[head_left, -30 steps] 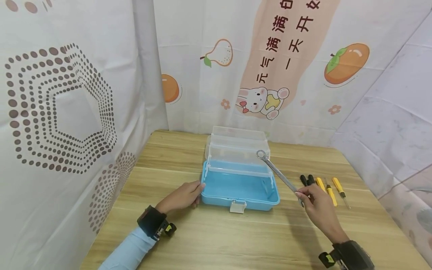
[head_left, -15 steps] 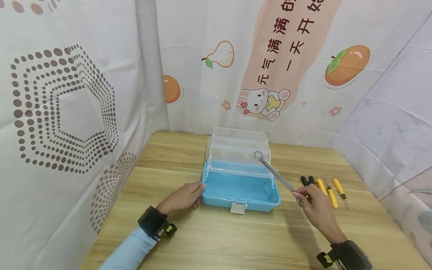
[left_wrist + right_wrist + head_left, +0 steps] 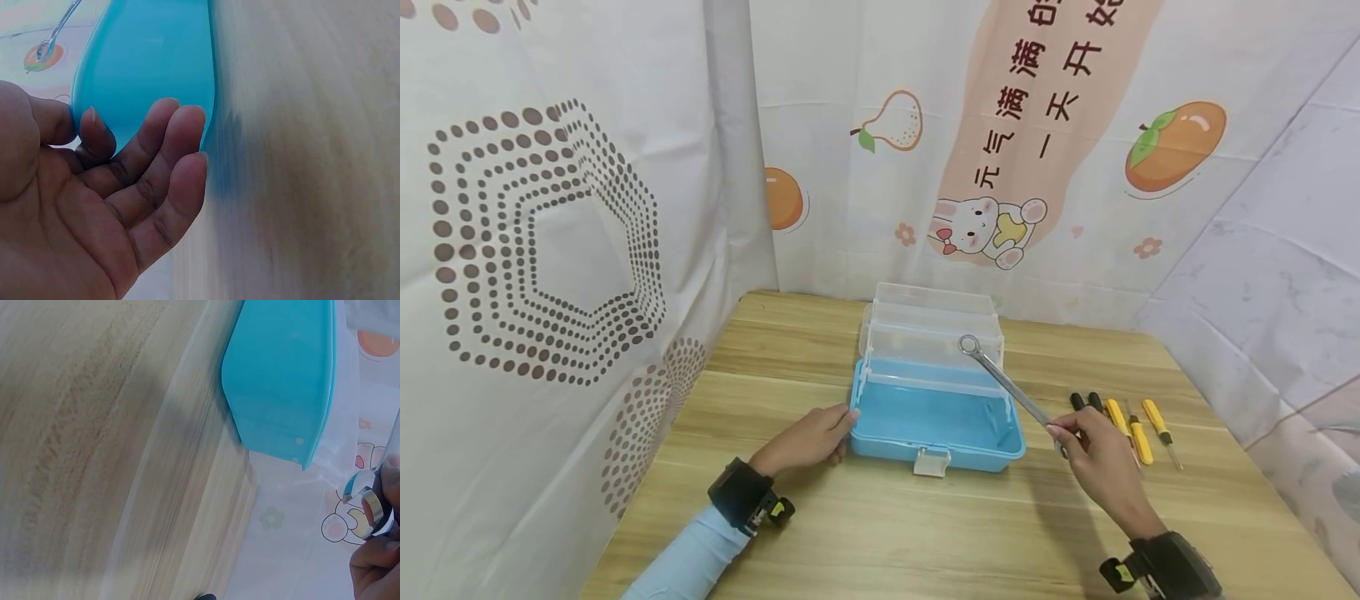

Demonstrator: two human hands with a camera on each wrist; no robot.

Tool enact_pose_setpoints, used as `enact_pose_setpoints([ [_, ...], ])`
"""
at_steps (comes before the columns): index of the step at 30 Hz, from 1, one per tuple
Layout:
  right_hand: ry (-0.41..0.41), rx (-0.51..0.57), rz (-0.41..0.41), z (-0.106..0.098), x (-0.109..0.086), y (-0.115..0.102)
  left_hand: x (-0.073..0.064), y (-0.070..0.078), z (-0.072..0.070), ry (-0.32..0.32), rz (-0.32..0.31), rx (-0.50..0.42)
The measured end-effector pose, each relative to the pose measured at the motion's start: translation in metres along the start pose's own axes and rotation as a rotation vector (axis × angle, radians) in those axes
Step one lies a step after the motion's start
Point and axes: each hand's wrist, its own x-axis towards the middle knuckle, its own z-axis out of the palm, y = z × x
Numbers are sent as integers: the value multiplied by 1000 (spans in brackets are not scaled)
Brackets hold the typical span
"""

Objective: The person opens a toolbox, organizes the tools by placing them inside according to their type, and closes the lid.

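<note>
A blue toolbox (image 3: pixel 925 421) stands on the table, its clear lid (image 3: pixel 936 308) and clear tray (image 3: pixel 934 346) swung up at the back. At the box's left side my left hand (image 3: pixel 808 435) grips the rim between thumb and index finger; its other fingers (image 3: pixel 181 187) lie against the outer wall. My right hand (image 3: pixel 1101 454) pinches a silver combination wrench (image 3: pixel 1011 390) near its open end (image 3: pixel 373 503). The wrench slants up and left, its ring end (image 3: pixel 969 345) in the air over the box's back right part. No tools show inside the box.
Right of my right hand lie several tools: a black-handled tool (image 3: pixel 1086 402) and yellow-handled screwdrivers (image 3: pixel 1155 417). A white latch (image 3: pixel 932 462) hangs at the box's front. Printed curtains (image 3: pixel 842 208) enclose the wooden table (image 3: pixel 850 533) at the back and sides.
My right hand has drifted slightly left with the wrench, so the ring end sits further over the box. The left hand keeps its grip on the rim. The head view has shifted a little.
</note>
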Motion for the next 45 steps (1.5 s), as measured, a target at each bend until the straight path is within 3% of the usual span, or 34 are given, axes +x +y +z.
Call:
enact_pose_setpoints([
  [29, 14, 10, -69, 7, 5, -10, 1, -2, -1, -1, 0, 28],
  [45, -8, 71, -94, 13, 7, -18, 1, -1, -1, 3, 4, 49],
])
